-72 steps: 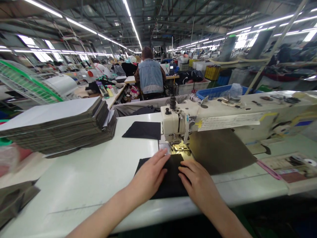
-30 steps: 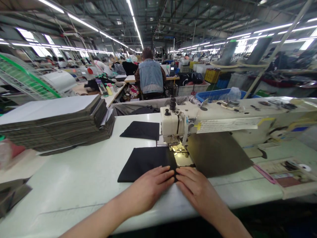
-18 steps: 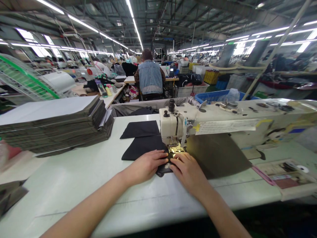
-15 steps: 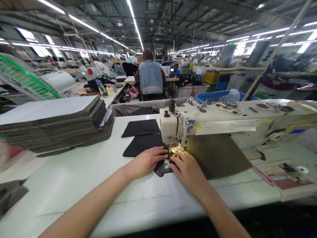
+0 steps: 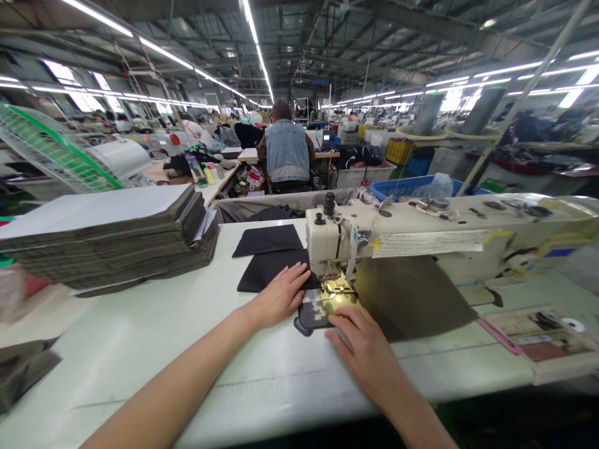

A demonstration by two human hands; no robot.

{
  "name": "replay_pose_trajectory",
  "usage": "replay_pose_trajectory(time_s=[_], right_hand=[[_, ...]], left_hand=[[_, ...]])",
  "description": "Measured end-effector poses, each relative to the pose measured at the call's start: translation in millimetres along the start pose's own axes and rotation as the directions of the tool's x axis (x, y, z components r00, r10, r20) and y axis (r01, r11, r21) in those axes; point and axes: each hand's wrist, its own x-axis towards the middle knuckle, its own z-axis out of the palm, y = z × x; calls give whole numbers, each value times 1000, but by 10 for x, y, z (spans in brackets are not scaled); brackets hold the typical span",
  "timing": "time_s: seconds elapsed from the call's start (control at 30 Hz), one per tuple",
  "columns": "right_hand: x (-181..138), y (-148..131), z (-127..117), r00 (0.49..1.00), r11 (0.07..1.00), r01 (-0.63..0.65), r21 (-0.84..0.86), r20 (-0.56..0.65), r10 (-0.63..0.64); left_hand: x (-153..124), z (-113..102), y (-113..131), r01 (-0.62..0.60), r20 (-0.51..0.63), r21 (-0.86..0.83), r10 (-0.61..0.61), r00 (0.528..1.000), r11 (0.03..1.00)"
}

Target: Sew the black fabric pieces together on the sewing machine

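Under left grip (image 5: 279, 298), black cloth (image 5: 266, 269)

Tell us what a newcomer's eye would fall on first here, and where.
Probably the long cream metal sewing machine, right of centre, with its yellow-lit needle area. Beside that, the bare left hand lies on flat black fabric, with the right hand nearer the camera. At left stands a thick grey-brown stack with a white top.

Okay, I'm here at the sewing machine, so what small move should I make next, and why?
Probably use your left hand to ease the nearer black piece away, past the presser foot. That hand's fingers lie over it, its near edge lies close to the foot, the metal plate shows in front, and your right hand seems to hold nothing.
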Motion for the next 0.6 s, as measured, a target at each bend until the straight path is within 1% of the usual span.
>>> replay_pose_trajectory(time_s=[0.1,0.17,0.27,0.33,0.37,0.43,0.47,0.5,0.53,0.57,0.6], right_hand=[[-21,7,40,1000,1000,-12,9,-11,13],[-21,28,67,1000,1000,-12,20,-13,12],[-18,61,93,1000,999,-8,35,-15,9],[-19,71,97,1000,999,-13,46,-13,14],[-20,70,93,1000,998,-17,53,-12,17],[-17,57,80,1000,998,-25,64,-9,25],[-14,48,71,1000,997,-28,68,-8,29],[-10,39,64,1000,997,-29,70,-7,30],[-6,33,58,1000,997,-30,72,-8,30],[-4,32,54,1000,997,-29,74,-8,30],[-2,36,52,1000,997,-28,77,-9,29]], left_hand=[[15,-56,47,110,45,71,-113,993,991],[26,-104,74,164,32,98,-168,985,982],[25,-176,92,231,-35,114,-229,973,966],[2,-237,77,301,-100,108,-291,951,947],[-17,-275,56,344,-146,96,-329,933,934],[-74,-354,-15,431,-255,64,-403,879,900],[-111,-386,-63,478,-332,34,-441,834,878],[-154,-407,-114,517,-428,-16,-473,770,856],[-201,-412,-163,538,-528,-76,-492,692,839],[-253,-402,-203,536,-612,-127,-491,620,835],[-308,-377,-228,509,-662,-145,-466,588,849]])
